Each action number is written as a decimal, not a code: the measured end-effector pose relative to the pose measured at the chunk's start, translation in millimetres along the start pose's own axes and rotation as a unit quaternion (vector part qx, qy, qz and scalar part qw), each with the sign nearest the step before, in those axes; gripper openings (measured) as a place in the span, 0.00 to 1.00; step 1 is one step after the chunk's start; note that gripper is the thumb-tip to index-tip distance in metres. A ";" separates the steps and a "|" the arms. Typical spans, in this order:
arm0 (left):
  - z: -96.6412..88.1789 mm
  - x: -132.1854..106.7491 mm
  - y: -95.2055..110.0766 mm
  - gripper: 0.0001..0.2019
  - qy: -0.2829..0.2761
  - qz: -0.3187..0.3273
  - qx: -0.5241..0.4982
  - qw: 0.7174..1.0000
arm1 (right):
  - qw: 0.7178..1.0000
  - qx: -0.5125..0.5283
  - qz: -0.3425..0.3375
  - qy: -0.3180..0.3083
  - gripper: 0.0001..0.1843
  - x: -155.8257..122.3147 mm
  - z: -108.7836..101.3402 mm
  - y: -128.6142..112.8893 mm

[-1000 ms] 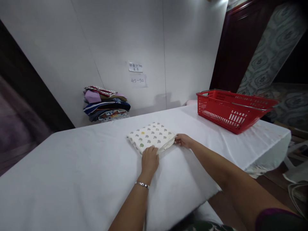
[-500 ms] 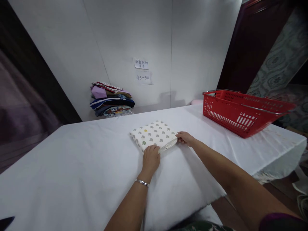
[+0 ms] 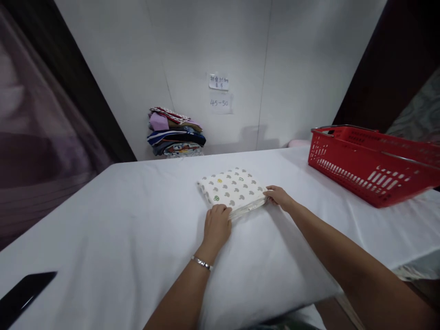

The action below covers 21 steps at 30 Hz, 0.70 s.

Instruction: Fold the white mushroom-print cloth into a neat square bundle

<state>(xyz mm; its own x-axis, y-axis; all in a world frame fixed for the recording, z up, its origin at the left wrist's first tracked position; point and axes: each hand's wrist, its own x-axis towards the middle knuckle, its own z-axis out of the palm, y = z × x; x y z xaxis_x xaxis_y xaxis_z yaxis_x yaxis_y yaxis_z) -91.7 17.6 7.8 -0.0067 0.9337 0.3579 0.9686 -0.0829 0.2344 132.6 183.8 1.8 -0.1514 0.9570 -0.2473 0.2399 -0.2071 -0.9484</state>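
A folded white cloth (image 3: 237,189) printed with grey mushroom shapes, plus a few green and yellow ones, lies flat on the white-covered table (image 3: 147,220). Its layered edge faces me. My left hand (image 3: 218,224) is closed on the near left corner, with a silver bracelet on its wrist; the thumb side is partly hidden. At the near right corner, my right hand (image 3: 277,197) pinches the cloth between thumb and fingers.
On the right of the table stands a red plastic basket (image 3: 357,165) with metal handles. A pile of folded fabrics (image 3: 175,133) sits at the back against the wall. A dark flat phone-like object (image 3: 25,295) lies at the lower left. Handwritten paper signs (image 3: 220,101) hang on the wall.
The view has swung left, so everything appears shifted right and more of the dark flat object shows. Both hands stay on the cloth's near corners, and the cloth looks little changed.
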 end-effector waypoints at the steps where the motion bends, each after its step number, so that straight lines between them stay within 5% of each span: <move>1: -0.3 -0.2 0.7 0.17 -0.003 -0.005 -0.001 1.000 | 1.000 -0.005 0.002 0.000 0.12 0.8 0.1 1.5; 12: -15.0 1.1 -12.7 0.12 0.043 -0.117 -0.160 0.979 | 1.000 -0.027 -0.004 -0.001 0.10 -2.0 -2.0 8.9; 21: -1.1 -3.9 -1.9 0.06 0.021 -0.186 -0.154 0.970 | 0.999 -0.029 -0.015 0.007 0.09 -5.7 1.3 11.3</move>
<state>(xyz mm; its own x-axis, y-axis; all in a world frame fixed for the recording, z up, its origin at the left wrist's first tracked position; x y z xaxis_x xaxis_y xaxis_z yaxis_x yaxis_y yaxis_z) -93.8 13.8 7.0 -0.3584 0.9046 0.2306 0.7768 0.1520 0.6112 134.9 175.7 -7.7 -0.1472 0.9654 -0.2152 0.2910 -0.1657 -0.9423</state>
